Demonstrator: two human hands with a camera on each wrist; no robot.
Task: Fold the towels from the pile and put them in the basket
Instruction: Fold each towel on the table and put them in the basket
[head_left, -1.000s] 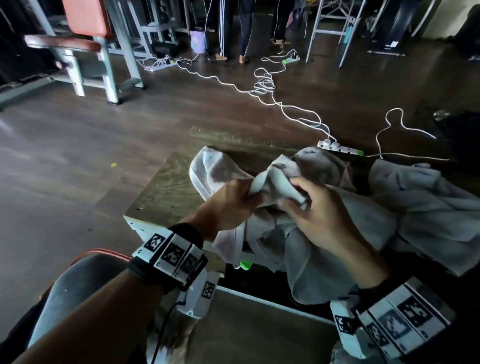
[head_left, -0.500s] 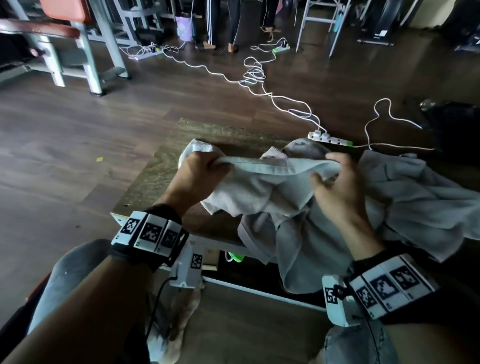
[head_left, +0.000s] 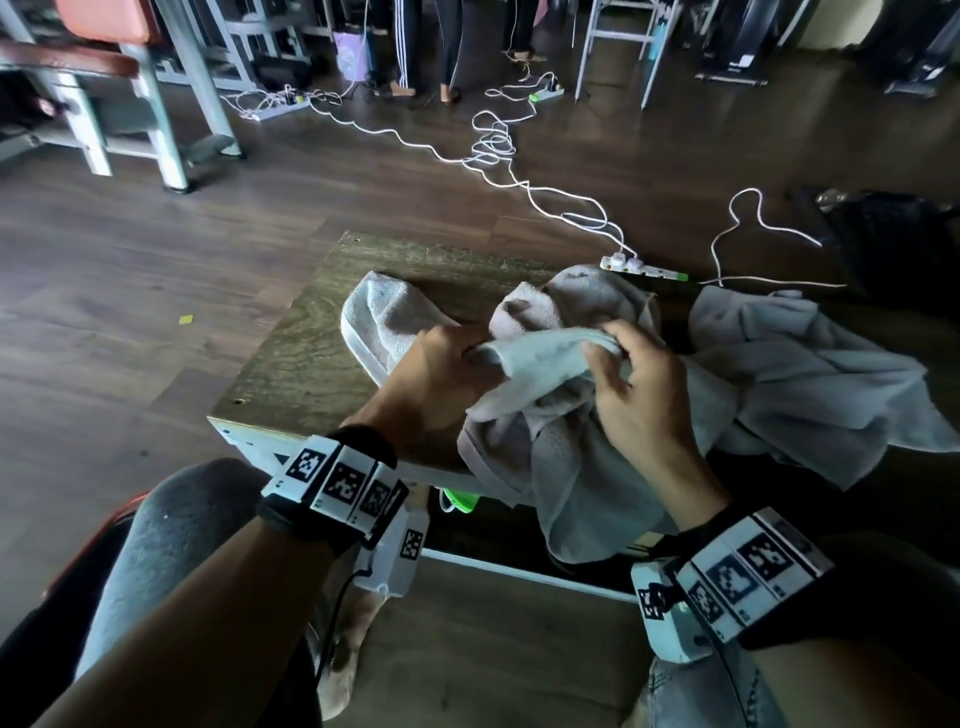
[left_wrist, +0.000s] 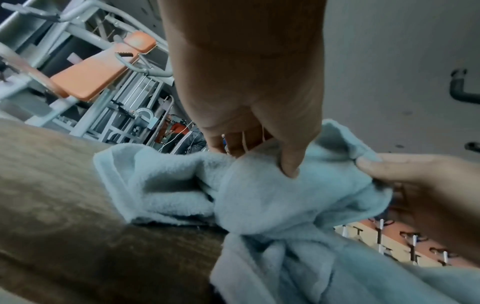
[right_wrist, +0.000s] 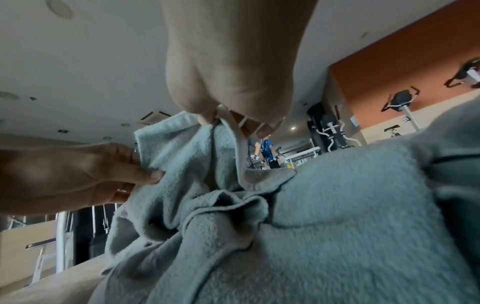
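Left hand: the left hand (head_left: 441, 379) has its thumb and fingers pinched on the top edge of a towel (head_left: 540, 358), over the middle of the table (head_left: 306, 364).
Right hand: the right hand (head_left: 639, 395) pinches the same edge of the towel between thumb and fingers, just beside the left hand.
Change: half a second ago the hands were wide apart and the edge was pulled straight. Now the hands have come close together and the edge is short and bunched.
Towel: it is lifted at the top, and the rest hangs down over the front edge of the table.
Pile: more grey towels (head_left: 810, 384) lie crumpled on the right side of the table. How many are in the pile I cannot tell.
Count: two hands, one table, one held towel.
Floor: white cords (head_left: 493, 150) lie on the floor behind the table, and one power strip (head_left: 644, 268) sits at its back edge.
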